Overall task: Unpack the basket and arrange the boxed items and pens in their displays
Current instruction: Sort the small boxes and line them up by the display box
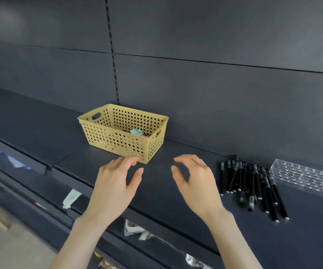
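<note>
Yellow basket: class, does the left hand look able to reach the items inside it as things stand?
Probably yes. The left hand is open and empty, close to the near corner of the yellow basket. The basket's top is uncovered, and nothing lies between them.

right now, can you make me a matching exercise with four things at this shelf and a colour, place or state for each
Things:
1. basket
2. pens
3. clear holder
4. left hand

Descriptions:
a. transparent, far right on the shelf
b. yellow, perforated
c. open, by the basket's near corner
d. black, in a loose pile

Pairs: 1-b, 2-d, 3-a, 4-c
</note>
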`<action>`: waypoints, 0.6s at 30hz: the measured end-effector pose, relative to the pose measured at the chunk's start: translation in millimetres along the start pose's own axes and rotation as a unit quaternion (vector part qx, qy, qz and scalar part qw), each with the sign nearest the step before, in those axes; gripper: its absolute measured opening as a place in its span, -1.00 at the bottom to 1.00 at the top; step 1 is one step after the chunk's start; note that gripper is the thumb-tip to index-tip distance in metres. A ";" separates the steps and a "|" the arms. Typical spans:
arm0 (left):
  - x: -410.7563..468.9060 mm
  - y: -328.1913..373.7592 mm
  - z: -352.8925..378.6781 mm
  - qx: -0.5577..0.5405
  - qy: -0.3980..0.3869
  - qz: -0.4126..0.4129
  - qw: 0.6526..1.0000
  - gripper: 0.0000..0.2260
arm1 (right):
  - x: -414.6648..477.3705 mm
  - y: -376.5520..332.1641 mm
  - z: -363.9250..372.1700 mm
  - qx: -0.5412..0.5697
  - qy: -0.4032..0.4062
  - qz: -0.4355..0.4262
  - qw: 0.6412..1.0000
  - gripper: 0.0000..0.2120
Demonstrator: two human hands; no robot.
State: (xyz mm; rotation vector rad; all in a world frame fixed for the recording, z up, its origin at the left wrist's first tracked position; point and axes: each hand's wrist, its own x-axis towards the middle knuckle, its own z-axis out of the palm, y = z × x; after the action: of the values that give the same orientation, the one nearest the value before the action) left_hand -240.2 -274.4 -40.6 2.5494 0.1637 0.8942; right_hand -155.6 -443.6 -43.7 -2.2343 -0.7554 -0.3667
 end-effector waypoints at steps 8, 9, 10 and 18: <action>102.3 -89.7 -3.2 -0.030 -0.008 -0.010 0.999 -0.77 | 115.1 -22.1 64.1 0.018 0.012 -0.019 1.000 -0.77; 114.0 -100.5 -3.8 -0.036 -0.015 -0.013 0.999 -0.77 | 127.0 -24.7 71.3 0.017 0.008 -0.018 1.000 -0.77; 125.7 -110.8 -4.0 -0.041 -0.027 -0.016 0.999 -0.77 | 137.8 -26.9 78.1 0.017 0.002 -0.018 1.000 -0.77; 221.5 -193.2 10.3 -0.025 -0.253 0.003 0.967 -0.71 | 209.6 -31.5 126.3 -0.063 -0.075 0.031 0.995 -0.76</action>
State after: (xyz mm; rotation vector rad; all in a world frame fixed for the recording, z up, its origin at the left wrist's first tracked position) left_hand -54.0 -49.4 -6.1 2.6351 -0.0218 0.2226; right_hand -6.3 -249.2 -15.5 -2.4191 -0.7557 -0.2243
